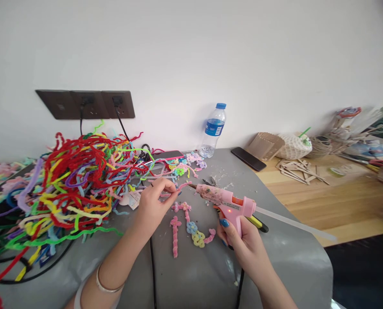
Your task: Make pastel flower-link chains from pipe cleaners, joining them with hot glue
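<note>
The pink pipe cleaner (185,185) is held above the grey tabletop (191,279), its free end right by the nozzle of the pink glue gun (215,195) — I can't tell from here whether they touch. The left hand (155,201) has it pinched between thumb and fingers, closed down on it. The right hand (242,242) is wrapped around the glue gun's handle; a clear glue stick (294,222) pokes out the back, and a small orange light glows on its side. Below, between the hands, lie a curving flower chain (197,238) — pink, blue, yellow — and a twisted pink stem (175,238). Over to the left there's a great tangle of coloured pipe cleaners (82,184); a water bottle (214,131) stands by the wall, a dark phone (248,159) to its right.
</note>
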`<state>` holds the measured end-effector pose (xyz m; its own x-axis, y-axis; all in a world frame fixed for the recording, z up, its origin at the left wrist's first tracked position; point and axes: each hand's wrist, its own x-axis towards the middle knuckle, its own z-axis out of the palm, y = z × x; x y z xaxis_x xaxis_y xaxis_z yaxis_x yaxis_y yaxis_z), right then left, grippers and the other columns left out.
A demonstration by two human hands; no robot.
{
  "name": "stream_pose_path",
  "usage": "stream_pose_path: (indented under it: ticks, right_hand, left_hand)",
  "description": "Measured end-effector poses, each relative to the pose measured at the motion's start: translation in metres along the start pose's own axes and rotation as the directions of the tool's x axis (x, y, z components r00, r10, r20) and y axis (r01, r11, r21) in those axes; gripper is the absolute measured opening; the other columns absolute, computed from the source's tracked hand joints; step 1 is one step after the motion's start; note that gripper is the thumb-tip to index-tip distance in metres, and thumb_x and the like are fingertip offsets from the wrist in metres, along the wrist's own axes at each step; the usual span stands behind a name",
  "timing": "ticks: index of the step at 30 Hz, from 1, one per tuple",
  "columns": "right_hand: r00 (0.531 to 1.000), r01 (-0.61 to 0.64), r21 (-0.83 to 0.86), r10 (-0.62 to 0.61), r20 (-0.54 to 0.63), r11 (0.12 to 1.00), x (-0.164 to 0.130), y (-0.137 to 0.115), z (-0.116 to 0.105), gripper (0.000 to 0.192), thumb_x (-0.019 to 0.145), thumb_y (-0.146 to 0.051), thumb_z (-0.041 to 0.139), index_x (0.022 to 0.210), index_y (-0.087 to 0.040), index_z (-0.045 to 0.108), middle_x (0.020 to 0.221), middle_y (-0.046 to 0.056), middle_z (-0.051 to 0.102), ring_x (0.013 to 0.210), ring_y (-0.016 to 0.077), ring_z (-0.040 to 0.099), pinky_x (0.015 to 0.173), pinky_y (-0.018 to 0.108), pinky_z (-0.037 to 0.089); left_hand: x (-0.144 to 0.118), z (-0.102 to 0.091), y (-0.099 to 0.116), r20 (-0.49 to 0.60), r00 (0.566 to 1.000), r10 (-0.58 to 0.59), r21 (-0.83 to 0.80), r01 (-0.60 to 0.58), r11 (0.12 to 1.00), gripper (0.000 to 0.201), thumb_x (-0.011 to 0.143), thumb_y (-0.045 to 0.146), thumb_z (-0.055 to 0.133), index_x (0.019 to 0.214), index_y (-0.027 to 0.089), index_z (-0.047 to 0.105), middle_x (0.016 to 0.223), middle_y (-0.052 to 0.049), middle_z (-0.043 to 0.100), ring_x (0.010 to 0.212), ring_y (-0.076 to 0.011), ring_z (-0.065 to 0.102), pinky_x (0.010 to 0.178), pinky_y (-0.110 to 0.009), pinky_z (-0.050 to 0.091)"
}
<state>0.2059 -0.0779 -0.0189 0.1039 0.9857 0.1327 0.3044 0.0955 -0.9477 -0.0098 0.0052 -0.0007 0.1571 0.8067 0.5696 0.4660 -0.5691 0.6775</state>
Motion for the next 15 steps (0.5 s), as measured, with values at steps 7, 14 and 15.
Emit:
stream_pose_path:
  ticks: [7,14,15]
  right_hand:
    - [1.000,0.014,-0.058,-0.013,0.015,0.998,0.002,-0.005,-0.002,0.055,0.089,-0.065,0.048,0.055,-0.023,0.039,0.050,-0.001,0.042,0.047,0.0122,0.038,0.044,0.025,0.042]
    - [1.000,0.008,-0.040,-0.009,-0.012,0.999,-0.001,0.005,-0.001,0.052,0.091,-0.061,0.049,0.057,-0.023,0.038,0.051,-0.002,0.040,0.048,0.0118,0.034,0.044,0.024,0.038]
    - [1.000,0.007,-0.047,-0.008,-0.017,0.999,-0.001,0.007,-0.001,0.052,0.091,-0.060,0.049,0.057,-0.023,0.039,0.051,-0.002,0.040,0.048,0.0118,0.034,0.045,0.024,0.037]
  left_hand:
    - [0.000,0.000,0.000,-0.004,1.000,0.021,0.004,-0.021,1.000,0.013,0.082,0.014,0.058,0.074,0.022,0.053,0.073,0.002,0.064,0.068,-0.0128,0.061,0.067,-0.023,0.049]
    - [-0.001,0.001,0.000,-0.014,0.999,0.043,0.009,-0.043,0.999,0.015,0.083,0.011,0.058,0.075,0.022,0.052,0.072,0.003,0.063,0.069,-0.0125,0.061,0.068,-0.022,0.048]
    - [-0.001,0.000,-0.001,-0.014,0.999,0.043,0.008,-0.043,0.999,0.015,0.083,0.011,0.058,0.075,0.022,0.052,0.072,0.003,0.063,0.069,-0.0125,0.061,0.068,-0.023,0.048]
